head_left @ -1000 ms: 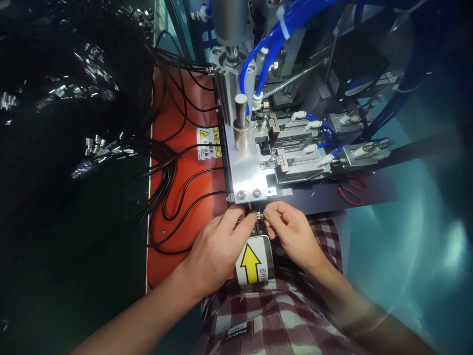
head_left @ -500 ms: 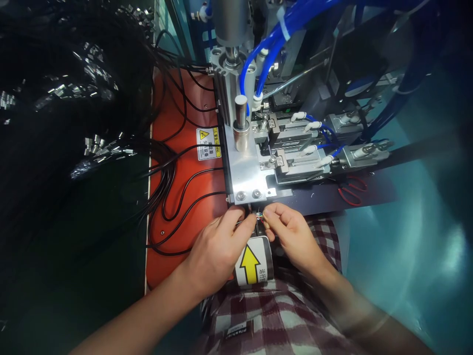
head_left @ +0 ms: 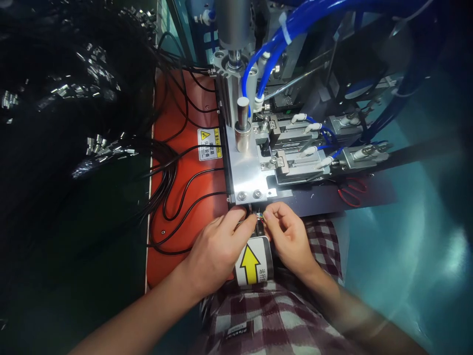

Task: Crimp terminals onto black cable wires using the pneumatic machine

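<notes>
My left hand (head_left: 218, 246) and my right hand (head_left: 290, 234) meet just below the front edge of a silver machine plate (head_left: 246, 175). Both pinch the end of a thin black cable whose small coloured wire tips (head_left: 259, 215) show between the fingertips. The left thumb and forefinger hold the cable from the left; the right fingers hold the wire tips from the right. Under the hands sits a black block with a yellow arrow label (head_left: 251, 264). How the wires sit in the machine is hidden by the fingers.
Black cables (head_left: 177, 192) loop over an orange mat (head_left: 185, 162) to the left. A large heap of black cables with metal ends (head_left: 74, 108) fills the far left. Pneumatic cylinders with blue hoses (head_left: 310, 138) stand behind the plate. Red-handled scissors (head_left: 351, 192) lie at the right.
Both hands stay pinched on the cable end; the right hand has edged slightly left and closer to the plate. The view has shifted a little.
</notes>
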`<state>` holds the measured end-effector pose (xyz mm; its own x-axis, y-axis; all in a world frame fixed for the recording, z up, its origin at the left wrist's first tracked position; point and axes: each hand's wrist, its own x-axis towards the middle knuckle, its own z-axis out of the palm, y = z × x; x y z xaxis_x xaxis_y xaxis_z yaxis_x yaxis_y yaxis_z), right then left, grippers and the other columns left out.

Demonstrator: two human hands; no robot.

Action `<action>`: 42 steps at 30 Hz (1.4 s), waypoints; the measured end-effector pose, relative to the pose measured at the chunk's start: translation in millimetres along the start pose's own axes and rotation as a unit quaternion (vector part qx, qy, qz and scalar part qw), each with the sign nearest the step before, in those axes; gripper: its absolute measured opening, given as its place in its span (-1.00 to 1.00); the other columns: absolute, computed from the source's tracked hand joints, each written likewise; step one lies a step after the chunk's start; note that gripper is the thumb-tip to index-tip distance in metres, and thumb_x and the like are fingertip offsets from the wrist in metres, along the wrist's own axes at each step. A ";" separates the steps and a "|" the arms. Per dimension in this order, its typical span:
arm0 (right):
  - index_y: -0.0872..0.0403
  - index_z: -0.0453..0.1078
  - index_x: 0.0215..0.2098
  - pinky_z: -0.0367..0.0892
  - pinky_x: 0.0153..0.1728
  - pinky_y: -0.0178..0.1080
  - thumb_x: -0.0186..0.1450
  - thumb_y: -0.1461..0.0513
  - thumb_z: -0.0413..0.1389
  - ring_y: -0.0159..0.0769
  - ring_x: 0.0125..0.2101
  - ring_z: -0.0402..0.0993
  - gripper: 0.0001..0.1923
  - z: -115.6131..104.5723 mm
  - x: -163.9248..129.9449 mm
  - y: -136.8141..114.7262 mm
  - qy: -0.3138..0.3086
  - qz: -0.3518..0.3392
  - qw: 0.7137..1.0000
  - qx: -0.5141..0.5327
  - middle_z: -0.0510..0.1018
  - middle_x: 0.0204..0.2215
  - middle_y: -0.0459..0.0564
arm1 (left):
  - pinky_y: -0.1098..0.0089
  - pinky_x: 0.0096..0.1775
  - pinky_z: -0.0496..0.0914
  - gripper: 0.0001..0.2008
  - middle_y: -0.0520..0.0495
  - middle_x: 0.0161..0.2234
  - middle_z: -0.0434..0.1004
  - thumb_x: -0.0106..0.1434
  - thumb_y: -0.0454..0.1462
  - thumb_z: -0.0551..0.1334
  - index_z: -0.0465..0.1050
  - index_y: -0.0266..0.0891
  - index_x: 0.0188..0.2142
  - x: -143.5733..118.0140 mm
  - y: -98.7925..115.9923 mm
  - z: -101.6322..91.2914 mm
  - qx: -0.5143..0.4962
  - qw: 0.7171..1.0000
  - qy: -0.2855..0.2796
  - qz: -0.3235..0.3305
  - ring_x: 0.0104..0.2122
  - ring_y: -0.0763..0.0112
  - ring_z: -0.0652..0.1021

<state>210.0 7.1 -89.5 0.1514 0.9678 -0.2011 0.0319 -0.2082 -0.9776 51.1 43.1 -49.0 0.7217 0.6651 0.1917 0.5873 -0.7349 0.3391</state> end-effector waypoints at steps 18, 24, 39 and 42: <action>0.08 0.32 -0.37 0.17 -0.53 -0.35 0.30 0.11 0.07 -0.46 -0.59 0.24 -0.79 -12.5 1.8 -7.1 -0.072 0.079 0.986 0.124 0.35 -0.53 -0.17 | 0.34 -0.35 0.51 -0.73 -0.20 -0.30 0.44 0.32 -0.43 0.00 0.37 -0.44 -0.06 2.4 -2.3 -0.7 -0.031 0.999 0.028 0.022 -0.35 0.27 0.53; 0.08 0.30 -0.42 0.18 -0.59 -0.37 0.22 0.12 0.14 -0.46 -0.62 0.22 -0.79 -11.9 5.6 -12.1 -0.057 0.083 0.990 0.094 0.29 -0.59 -0.20 | 0.34 -0.31 0.50 -0.71 -0.21 -0.25 0.43 0.30 -0.43 0.02 0.35 -0.42 -0.02 -0.7 -4.9 1.3 -0.034 0.999 0.022 0.019 -0.31 0.27 0.51; 0.08 0.23 -0.39 0.18 -0.54 -0.37 0.32 0.14 0.05 -0.46 -0.58 0.23 -0.81 -10.5 2.9 -8.0 -0.075 0.056 0.991 0.091 0.27 -0.56 -0.20 | 0.33 -0.29 0.49 -0.71 -0.22 -0.23 0.44 0.29 -0.46 0.03 0.35 -0.42 -0.02 -1.5 -4.4 1.5 -0.041 0.999 0.017 0.017 -0.28 0.26 0.51; 0.08 0.23 -0.39 0.18 -0.53 -0.37 0.31 0.14 0.05 -0.46 -0.58 0.22 -0.80 -10.5 3.7 -9.1 -0.077 0.069 0.990 0.100 0.26 -0.57 -0.21 | 0.34 -0.28 0.49 -0.70 -0.21 -0.21 0.43 0.29 -0.44 0.03 0.34 -0.39 0.00 -3.1 -5.2 2.3 -0.036 0.999 0.007 0.012 -0.26 0.26 0.51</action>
<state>220.7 11.1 -80.7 -0.0114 0.9456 -0.3250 -0.1778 -0.3218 -0.9300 46.7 44.5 -53.5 0.7299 0.6495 0.2131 0.5415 -0.7397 0.3996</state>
